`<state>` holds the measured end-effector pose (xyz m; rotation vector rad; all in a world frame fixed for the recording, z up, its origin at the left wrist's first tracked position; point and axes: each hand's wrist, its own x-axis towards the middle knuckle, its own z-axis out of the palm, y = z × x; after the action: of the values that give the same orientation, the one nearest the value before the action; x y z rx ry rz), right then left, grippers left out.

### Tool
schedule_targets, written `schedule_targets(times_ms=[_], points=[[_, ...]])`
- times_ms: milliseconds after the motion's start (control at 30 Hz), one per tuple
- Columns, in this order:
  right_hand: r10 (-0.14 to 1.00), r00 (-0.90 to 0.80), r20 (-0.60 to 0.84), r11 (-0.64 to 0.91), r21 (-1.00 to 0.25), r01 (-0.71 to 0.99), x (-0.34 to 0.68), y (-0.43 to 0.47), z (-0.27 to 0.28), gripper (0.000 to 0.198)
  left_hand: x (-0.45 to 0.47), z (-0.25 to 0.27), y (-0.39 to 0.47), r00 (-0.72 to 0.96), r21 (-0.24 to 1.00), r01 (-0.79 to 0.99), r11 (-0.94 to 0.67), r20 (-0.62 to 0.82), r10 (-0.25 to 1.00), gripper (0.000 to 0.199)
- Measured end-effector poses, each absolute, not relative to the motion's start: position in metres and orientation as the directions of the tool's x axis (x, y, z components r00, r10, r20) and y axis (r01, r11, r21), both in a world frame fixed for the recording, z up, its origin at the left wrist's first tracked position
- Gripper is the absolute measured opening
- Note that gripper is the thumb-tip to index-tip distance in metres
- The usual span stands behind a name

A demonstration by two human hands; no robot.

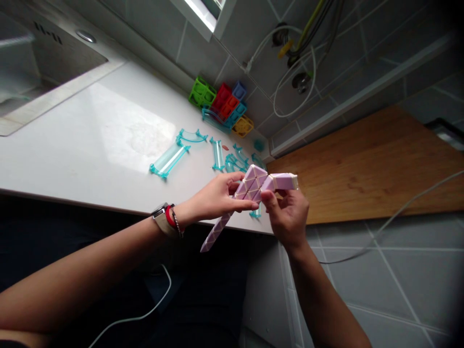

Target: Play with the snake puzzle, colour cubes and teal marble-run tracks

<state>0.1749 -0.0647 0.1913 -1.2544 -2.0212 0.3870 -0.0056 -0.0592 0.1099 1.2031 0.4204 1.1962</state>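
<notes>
A lilac snake puzzle with cream seams [252, 182] is held in the air between both hands, over the counter's front edge. My left hand [217, 195] grips its folded middle, thumb along the near side and fingers behind. From under that hand a straight tail of the puzzle slants down and to the left. My right hand [290, 215] pinches the other end, its thumb pressed near the joint and the other fingers curled beneath. That end sticks out to the right at an angle to the folded block.
Clear teal plastic track pieces [169, 159] lie on the white counter [90, 145]. Green, red, blue and yellow toy blocks [226, 104] stand against the tiled wall. A sink [54, 72] is at the left, a wooden board [362, 164] at the right. White cables hang nearby.
</notes>
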Motion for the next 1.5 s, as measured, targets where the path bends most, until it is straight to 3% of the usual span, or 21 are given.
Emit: schedule_targets(times_ms=[167, 500, 667, 800, 933, 1100, 1267, 1367, 1500], points=[[0.877, -0.365, 0.314, 0.476, -0.681, 0.556, 0.175, -0.059, 0.217, 0.039, -0.003, 0.114, -0.059, 0.326, 0.886, -0.428, -0.179, 0.336, 0.884, 0.026], [0.912, -0.3, 0.279, 0.395, -0.794, 0.463, 0.167, -0.054, 0.215, 0.032, -0.001, 0.112, -0.063, 0.315, 0.911, -0.373, -0.178, 0.305, 0.899, 0.027], [0.987, -0.146, 0.072, 0.112, -0.951, 0.288, 0.163, -0.043, 0.202, 0.041, 0.0, 0.112, -0.064, 0.31, 0.904, -0.391, -0.175, 0.308, 0.899, 0.027], [0.98, -0.162, -0.119, -0.084, -0.974, 0.21, 0.162, -0.042, 0.201, 0.048, -0.005, 0.116, -0.063, 0.408, 0.89, -0.448, -0.085, 0.288, 0.866, 0.025], [0.971, -0.212, -0.106, -0.057, -0.973, 0.225, 0.166, -0.04, 0.203, 0.048, -0.006, 0.118, -0.061, 0.443, 0.87, -0.493, 0.019, 0.232, 0.866, 0.031], [0.95, -0.312, 0.016, 0.138, -0.919, 0.371, 0.176, -0.039, 0.211, 0.036, -0.006, 0.118, -0.062, 0.455, 0.856, -0.514, 0.052, 0.22, 0.863, 0.033], [0.915, -0.403, 0.032, 0.233, -0.856, 0.462, 0.179, -0.043, 0.224, 0.029, -0.006, 0.119, -0.065, 0.514, 0.84, -0.528, 0.122, 0.202, 0.834, 0.034], [0.913, -0.408, 0.015, 0.196, -0.892, 0.407, 0.182, -0.045, 0.224, 0.029, -0.006, 0.121, -0.068, 0.553, 0.821, -0.541, 0.182, 0.184, 0.813, 0.035], [0.895, -0.43, -0.121, 0.033, -0.942, 0.335, 0.186, -0.044, 0.22, 0.036, -0.006, 0.123, -0.07, 0.543, 0.799, -0.568, 0.196, 0.185, 0.819, 0.036]])
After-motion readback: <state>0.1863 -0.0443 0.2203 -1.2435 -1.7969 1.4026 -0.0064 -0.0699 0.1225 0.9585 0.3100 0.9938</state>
